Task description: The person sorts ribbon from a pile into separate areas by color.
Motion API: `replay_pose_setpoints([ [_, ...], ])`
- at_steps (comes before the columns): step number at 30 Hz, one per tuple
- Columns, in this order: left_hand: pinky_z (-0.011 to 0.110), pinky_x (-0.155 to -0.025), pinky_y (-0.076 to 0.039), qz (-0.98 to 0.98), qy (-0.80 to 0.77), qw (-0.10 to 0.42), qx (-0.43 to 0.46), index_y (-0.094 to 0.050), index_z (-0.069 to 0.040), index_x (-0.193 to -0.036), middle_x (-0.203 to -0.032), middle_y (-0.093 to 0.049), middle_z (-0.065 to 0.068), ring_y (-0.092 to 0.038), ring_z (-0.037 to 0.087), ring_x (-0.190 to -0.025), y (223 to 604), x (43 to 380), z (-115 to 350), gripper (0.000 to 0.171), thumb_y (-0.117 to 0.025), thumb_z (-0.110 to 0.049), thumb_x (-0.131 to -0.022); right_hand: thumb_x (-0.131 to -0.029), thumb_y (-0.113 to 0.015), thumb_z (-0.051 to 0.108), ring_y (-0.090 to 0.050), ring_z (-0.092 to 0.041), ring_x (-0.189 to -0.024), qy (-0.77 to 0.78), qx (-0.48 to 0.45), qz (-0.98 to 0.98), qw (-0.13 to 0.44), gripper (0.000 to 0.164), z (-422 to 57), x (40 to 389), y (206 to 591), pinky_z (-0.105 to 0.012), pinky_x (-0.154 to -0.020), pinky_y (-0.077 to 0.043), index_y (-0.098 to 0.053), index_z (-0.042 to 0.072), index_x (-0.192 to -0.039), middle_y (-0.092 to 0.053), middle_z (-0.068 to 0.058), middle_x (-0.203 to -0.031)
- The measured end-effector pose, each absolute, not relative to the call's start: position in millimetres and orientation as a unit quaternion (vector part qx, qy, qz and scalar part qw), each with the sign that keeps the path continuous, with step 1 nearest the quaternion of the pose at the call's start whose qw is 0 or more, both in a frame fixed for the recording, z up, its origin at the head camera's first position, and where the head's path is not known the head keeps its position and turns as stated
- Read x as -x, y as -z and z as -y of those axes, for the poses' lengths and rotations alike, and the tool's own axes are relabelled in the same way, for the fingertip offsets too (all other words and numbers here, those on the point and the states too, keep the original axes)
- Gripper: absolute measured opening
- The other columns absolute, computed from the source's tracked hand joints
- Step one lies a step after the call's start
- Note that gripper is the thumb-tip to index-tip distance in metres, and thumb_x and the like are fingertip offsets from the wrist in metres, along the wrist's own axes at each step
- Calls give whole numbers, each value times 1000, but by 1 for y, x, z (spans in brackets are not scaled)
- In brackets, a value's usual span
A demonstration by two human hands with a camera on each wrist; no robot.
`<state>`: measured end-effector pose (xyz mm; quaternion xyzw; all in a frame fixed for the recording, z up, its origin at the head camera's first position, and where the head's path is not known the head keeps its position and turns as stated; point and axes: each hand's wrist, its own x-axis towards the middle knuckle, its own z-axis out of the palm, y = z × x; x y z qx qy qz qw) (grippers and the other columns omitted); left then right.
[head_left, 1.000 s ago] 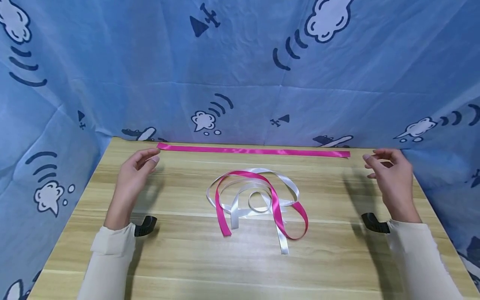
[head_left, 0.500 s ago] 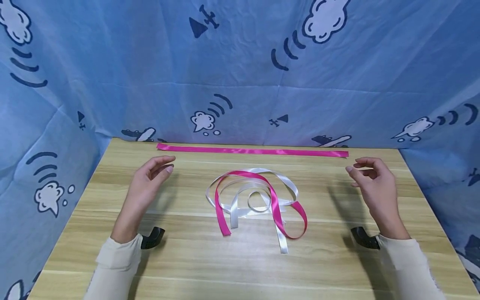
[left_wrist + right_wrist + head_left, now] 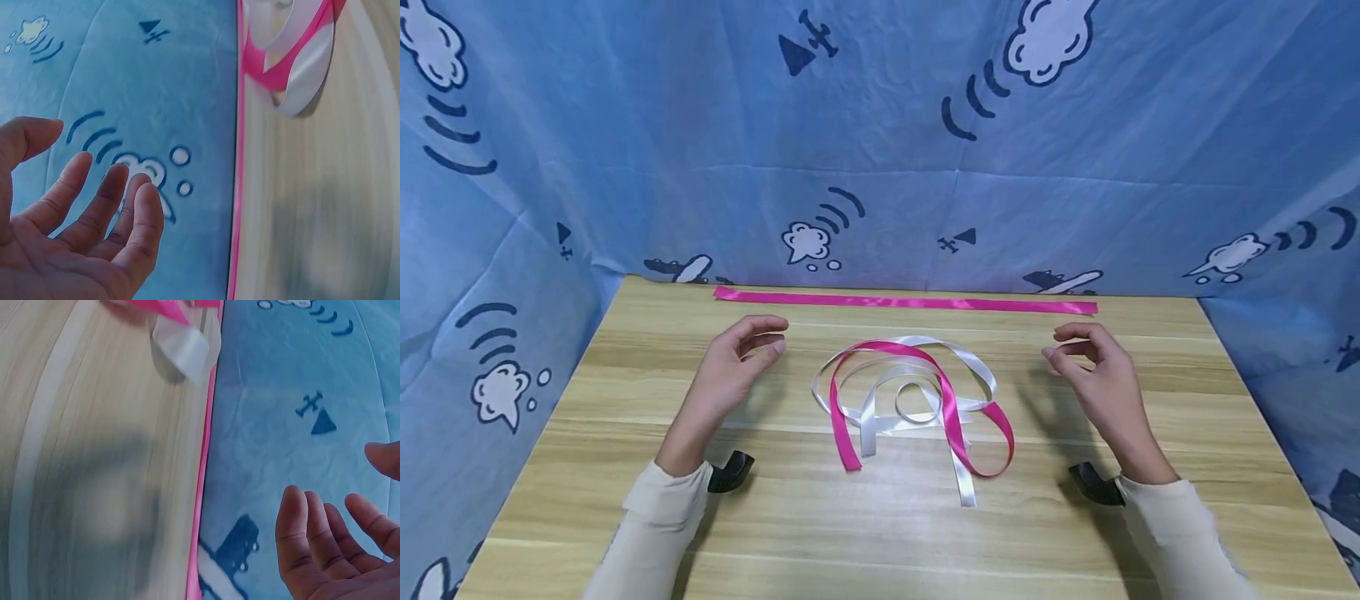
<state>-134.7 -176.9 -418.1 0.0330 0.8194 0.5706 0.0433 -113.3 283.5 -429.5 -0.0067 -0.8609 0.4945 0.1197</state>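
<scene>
Left grip [image 3: 733, 362] and right grip [image 3: 1101, 375] have moved inward, both empty, fingers loosely parted, flanking the glossy pink ribbon [image 3: 952, 412] and shiny white ribbon [image 3: 868, 432] looped together on the pale wooden table [image 3: 820, 550]. Pinching one free end [image 3: 852, 460] lightly should avoid snags.

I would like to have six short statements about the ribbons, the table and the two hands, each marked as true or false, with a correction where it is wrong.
1. The straight ribbon lies near the far edge of the table. True.
2. The straight ribbon is white. False: it is pink.
3. The looped pink ribbon overlaps the white ribbon. True.
4. The left hand grips the white ribbon. False: the left hand holds nothing.
5. The right hand holds nothing. True.
6. The white ribbon hangs off the table. False: it lies on the table.
</scene>
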Motion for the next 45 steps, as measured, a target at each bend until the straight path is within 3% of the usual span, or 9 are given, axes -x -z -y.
replay_pose_setpoints([
  [6, 43, -110, -54, -811, -578, 72, -58, -62, -3, -138, -143, -61, 17, -63, 32, -131, 428, 143, 158, 37, -66, -10, -102, -97, -74, 9, -64, 6, -95, -484, -24, 868, 108, 28, -265, 116, 430, -9, -75, -55, -64, 4, -123, -63, 0, -120],
  [12, 50, -109, -55, -814, -569, 94, -74, -61, -2, -138, -142, -61, 20, -62, 35, -131, 435, 150, 140, 38, -67, -8, -101, -97, -73, 7, -63, 8, -96, -482, -54, 870, 85, 28, -246, 118, 431, -8, -80, -54, -64, 1, -123, -64, -12, -121],
  [15, 51, -109, -55, -817, -562, 103, -81, -61, -1, -138, -142, -61, 21, -62, 36, -131, 439, 154, 132, 39, -67, -7, -100, -97, -73, 6, -64, 5, -97, -480, -66, 872, 73, 27, -236, 121, 431, -8, -82, -54, -65, 1, -123, -66, -14, -122],
  [18, 50, -109, -55, -822, -551, 110, -90, -61, -1, -138, -142, -62, 20, -63, 36, -130, 442, 158, 124, 39, -67, -7, -100, -97, -73, 6, -68, -7, -101, -477, -74, 874, 58, 28, -227, 124, 430, -14, -84, -57, -65, 1, -124, -67, -18, -124],
  [22, 50, -109, -55, -831, -535, 115, -97, -62, -3, -137, -140, -64, 19, -64, 36, -129, 445, 164, 113, 39, -69, -9, -100, -96, -74, 5, -70, -27, -108, -472, -79, 877, 39, 30, -216, 127, 431, -38, -90, -63, -65, 2, -125, -68, -20, -126],
  [26, 50, -109, -55, -833, -530, 121, -104, -63, -3, -136, -140, -64, 17, -64, 35, -129, 447, 170, 105, 38, -69, -11, -99, -96, -73, 3, -70, -34, -111, -479, -85, 873, 29, 30, -208, 134, 434, -53, -93, -61, -65, 1, -125, -68, -22, -126],
  [45, 44, -110, -54, -854, -487, 135, -123, -66, -3, -131, -133, -68, 14, -64, 32, -125, 457, 190, 88, 34, -68, -6, -98, -95, -69, -3, -71, -37, -107, -449, -115, 886, -9, 23, -174, 165, 455, -53, -92, -62, -66, -5, -118, -70, -22, -118],
])
